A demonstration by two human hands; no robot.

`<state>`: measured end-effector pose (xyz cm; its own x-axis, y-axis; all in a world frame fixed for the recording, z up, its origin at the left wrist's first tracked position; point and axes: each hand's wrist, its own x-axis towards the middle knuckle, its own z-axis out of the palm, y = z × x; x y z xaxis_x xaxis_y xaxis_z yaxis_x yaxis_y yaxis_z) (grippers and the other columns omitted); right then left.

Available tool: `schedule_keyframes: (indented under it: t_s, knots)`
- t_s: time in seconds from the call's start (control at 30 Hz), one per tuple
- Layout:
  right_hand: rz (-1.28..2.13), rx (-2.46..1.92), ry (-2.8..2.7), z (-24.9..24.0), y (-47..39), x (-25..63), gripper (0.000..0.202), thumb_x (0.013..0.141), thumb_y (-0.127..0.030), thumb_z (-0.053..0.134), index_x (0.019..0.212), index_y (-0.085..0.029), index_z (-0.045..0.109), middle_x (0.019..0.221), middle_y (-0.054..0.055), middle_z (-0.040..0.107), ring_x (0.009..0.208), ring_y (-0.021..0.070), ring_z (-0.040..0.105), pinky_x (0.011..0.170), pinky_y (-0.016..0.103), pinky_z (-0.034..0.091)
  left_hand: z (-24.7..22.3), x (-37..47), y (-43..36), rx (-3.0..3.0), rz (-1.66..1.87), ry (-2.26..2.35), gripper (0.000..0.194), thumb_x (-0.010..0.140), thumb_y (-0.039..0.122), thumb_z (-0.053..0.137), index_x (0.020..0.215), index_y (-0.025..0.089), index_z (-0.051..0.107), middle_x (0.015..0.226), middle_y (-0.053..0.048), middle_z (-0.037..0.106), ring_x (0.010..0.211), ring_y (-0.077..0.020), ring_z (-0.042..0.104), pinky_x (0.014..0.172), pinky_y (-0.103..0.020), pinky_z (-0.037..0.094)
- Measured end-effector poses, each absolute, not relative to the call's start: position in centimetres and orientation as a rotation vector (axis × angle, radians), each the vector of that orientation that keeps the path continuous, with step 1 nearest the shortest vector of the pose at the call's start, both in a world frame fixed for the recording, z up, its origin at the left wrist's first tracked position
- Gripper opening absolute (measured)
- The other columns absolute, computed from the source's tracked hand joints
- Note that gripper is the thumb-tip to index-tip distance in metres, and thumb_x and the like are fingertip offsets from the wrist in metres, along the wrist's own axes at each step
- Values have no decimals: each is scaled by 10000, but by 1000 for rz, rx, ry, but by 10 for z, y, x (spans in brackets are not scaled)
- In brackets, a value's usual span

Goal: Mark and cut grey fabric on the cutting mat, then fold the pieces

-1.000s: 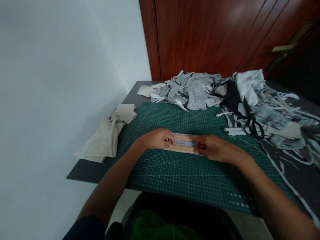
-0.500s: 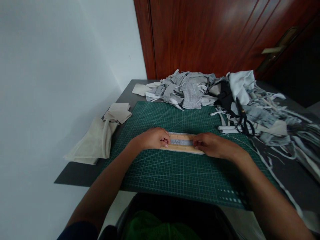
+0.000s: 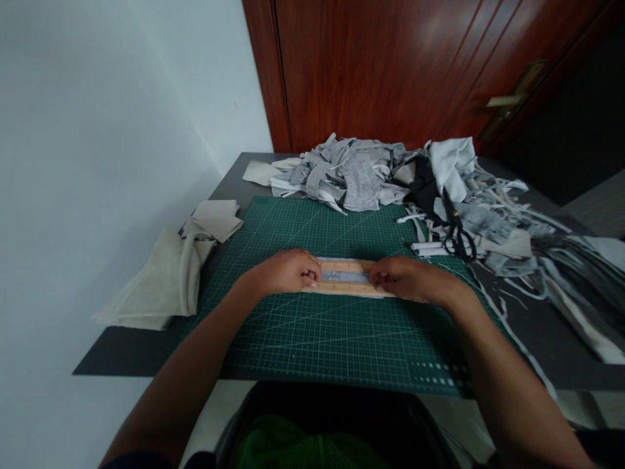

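A pale wooden piece, like two parallel ruler strips with a long gap between them (image 3: 344, 287), lies across the middle of the green cutting mat (image 3: 312, 345). Light grey fabric (image 3: 342, 276) shows through the gap and along the outer edges. My left hand (image 3: 291, 270) has its fingers curled down on the left end of the wooden strips. At the right end, my right hand (image 3: 407, 279) holds the strips with bent fingers. Both hands cover the ends, so I cannot tell whether the strips are joined there.
Grey and white fabric scraps (image 3: 361, 176) are heaped at the back. Black scissors (image 3: 456, 234) rest on scraps at the right, near white rolls (image 3: 430, 249). Folded cream cloth (image 3: 161, 280) lies at the left by the wall (image 3: 122, 130). A wooden door (image 3: 381, 71) stands behind.
The view has turned slightly, so the whole scene sits further left. My hands keep their hold on the wooden strips, with the visible gap between them slightly wider.
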<state>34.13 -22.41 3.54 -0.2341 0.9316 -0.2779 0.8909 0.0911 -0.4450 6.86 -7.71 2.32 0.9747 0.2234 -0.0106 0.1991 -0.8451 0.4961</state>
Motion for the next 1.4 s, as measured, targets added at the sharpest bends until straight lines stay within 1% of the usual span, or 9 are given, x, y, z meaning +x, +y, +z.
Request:
schedule_keyframes:
  t_s: [0.1,0.27,0.43,0.67,0.77,0.97,1.13,1.27,1.4]
  knots:
    - [801,-1879,-2276,36,-225,341,223,812,-105,550,919,-210,715,887,43,711,817,187,629,707,250,428,23,68,-77,2603,67,296,176,812,78,670,872,210,770,875,-17,737,877,-178,620,798,-278,420]
    - [855,-1842,-2268,35,-225,340,233,804,-90,533,905,-211,705,872,37,704,794,178,620,692,243,431,25,69,-78,2610,62,307,194,809,60,657,855,212,768,871,-14,741,881,-179,620,801,-278,419]
    - [910,-1851,-2245,38,-225,337,212,792,-94,541,888,-204,695,847,34,694,776,178,614,677,243,434,23,69,-77,2606,71,300,161,810,103,670,872,212,771,851,-21,729,869,-179,625,805,-283,428]
    - [949,-1892,-2231,42,-225,335,190,816,-104,548,890,-202,694,851,42,697,780,183,620,673,245,442,21,68,-76,2599,77,291,150,809,113,684,872,219,770,856,-19,732,882,-185,621,822,-294,430]
    - [937,-1894,-2233,41,-225,335,174,822,-112,553,879,-200,692,855,43,700,780,182,626,669,245,435,23,68,-76,2601,66,295,156,817,106,677,878,215,770,869,-20,737,885,-184,619,814,-290,427]
    - [901,-1911,-2242,41,-227,332,81,835,-179,595,852,-203,670,804,33,691,709,172,614,606,249,396,26,69,-79,2615,56,314,160,815,87,678,870,204,771,896,-24,742,897,-185,625,806,-279,428]
    - [860,-1939,-2238,43,-227,330,89,837,-171,599,873,-202,674,846,43,702,744,175,613,620,249,390,26,69,-79,2632,56,298,168,817,77,666,872,196,772,901,-29,745,916,-189,629,820,-285,431]
    - [868,-1946,-2241,44,-227,329,78,831,-168,601,852,-206,666,839,39,695,735,171,608,610,250,383,25,69,-79,2641,50,297,186,827,78,643,883,200,772,901,-28,745,916,-187,629,818,-286,433]
    - [873,-1925,-2242,42,-228,330,93,827,-161,591,857,-206,666,840,38,691,741,173,608,626,252,393,26,69,-79,2624,65,304,162,816,89,665,860,204,770,879,-25,742,899,-186,626,818,-290,432]
